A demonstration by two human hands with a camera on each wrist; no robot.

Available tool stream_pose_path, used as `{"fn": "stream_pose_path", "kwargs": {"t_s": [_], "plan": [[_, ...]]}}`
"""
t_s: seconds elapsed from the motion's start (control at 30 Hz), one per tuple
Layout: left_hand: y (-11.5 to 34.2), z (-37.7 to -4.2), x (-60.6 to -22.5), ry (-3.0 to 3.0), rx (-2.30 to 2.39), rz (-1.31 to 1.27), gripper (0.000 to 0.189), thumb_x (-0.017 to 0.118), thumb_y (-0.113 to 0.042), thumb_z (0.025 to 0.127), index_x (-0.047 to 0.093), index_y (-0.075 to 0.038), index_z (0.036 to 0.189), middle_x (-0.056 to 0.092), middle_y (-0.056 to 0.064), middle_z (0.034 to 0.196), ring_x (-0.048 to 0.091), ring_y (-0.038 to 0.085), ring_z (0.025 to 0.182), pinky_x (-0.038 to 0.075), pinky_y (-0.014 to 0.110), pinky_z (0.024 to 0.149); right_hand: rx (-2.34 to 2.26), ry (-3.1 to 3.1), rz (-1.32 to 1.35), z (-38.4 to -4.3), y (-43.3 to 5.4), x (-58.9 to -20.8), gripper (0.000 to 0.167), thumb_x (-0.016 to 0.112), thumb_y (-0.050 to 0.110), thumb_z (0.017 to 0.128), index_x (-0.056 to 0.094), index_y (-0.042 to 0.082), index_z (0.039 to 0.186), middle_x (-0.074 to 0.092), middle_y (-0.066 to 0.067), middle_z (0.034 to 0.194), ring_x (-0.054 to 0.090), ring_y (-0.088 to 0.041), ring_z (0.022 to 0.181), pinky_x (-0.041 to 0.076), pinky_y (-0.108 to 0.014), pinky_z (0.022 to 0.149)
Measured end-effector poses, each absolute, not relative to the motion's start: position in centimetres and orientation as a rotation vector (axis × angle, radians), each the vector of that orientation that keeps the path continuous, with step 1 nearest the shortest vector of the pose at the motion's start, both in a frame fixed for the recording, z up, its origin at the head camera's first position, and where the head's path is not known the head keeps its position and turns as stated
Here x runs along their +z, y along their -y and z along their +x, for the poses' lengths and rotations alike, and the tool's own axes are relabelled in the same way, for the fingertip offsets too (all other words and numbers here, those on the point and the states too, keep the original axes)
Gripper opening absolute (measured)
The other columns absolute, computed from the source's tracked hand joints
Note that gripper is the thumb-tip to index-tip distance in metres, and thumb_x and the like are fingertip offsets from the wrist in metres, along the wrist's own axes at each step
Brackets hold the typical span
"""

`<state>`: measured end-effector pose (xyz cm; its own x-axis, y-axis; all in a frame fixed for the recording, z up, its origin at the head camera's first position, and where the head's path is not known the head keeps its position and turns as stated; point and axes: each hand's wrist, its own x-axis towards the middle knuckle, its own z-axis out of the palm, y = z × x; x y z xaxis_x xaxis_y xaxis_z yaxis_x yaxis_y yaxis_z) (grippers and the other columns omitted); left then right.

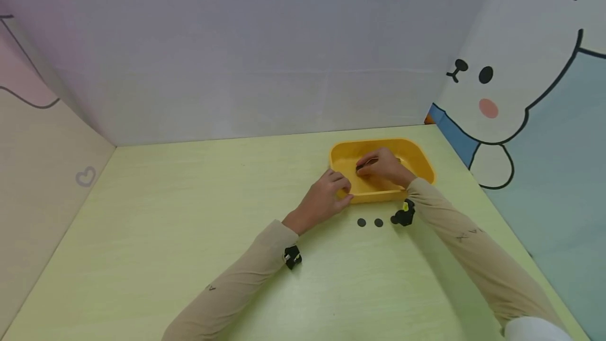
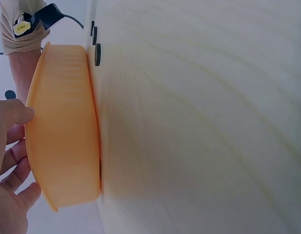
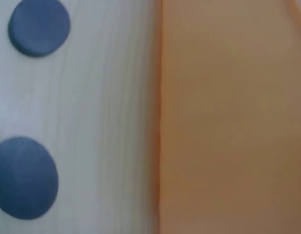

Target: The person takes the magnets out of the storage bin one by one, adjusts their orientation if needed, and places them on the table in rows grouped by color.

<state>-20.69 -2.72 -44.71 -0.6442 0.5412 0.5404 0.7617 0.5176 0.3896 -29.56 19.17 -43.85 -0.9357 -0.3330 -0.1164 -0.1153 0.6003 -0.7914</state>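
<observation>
A yellow tray stands near the back right of the table. My left hand holds its left front corner. In the left wrist view, the left fingers curl at the rim of that tray. My right hand reaches over the front rim into the tray and pinches a small dark disc, mostly covered by its fingers. Several flat round black discs lie in a row before the tray, among them a left one and a middle one.
The pale wood-grain table meets a whitish wall at the back. On the right, a panel with a cartoon bear runs along the table's edge. Small black cameras hang at the left wrist and right wrist.
</observation>
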Motion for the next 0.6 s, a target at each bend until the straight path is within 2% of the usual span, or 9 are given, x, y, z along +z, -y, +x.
{"fn": "stream_pose_path", "kwargs": {"t_s": [0.37, 0.6], "plan": [[2.7, -20.5, -44.7, 2.418, -0.872, -1.067, 0.013, 0.073, -0.017, 0.083, 0.063, -0.010, 0.084, 0.061, 0.000, 0.091, 0.048, 0.015, 0.088, 0.044, 0.024, 0.079, -1.510, -2.384, -0.384, -28.1, -20.0, -42.0, 0.031, 0.068, 0.010, 0.087, 0.064, -0.008, 0.112, 0.066, -0.021, 0.107, 0.065, -0.033, 0.091, 0.052, -0.044, 0.081], [2.6, -20.4, -44.5, 2.423, -0.866, -1.071, 0.012, 0.071, -0.017, 0.084, 0.063, -0.009, 0.084, 0.061, 0.000, 0.092, 0.048, 0.016, 0.088, 0.044, 0.024, 0.079, -1.568, -2.369, -0.374, -27.4, -20.7, -41.7, 0.036, 0.069, 0.013, 0.086, 0.063, -0.009, 0.114, 0.066, -0.020, 0.107, 0.064, -0.038, 0.093, 0.049, -0.047, 0.085]]}}
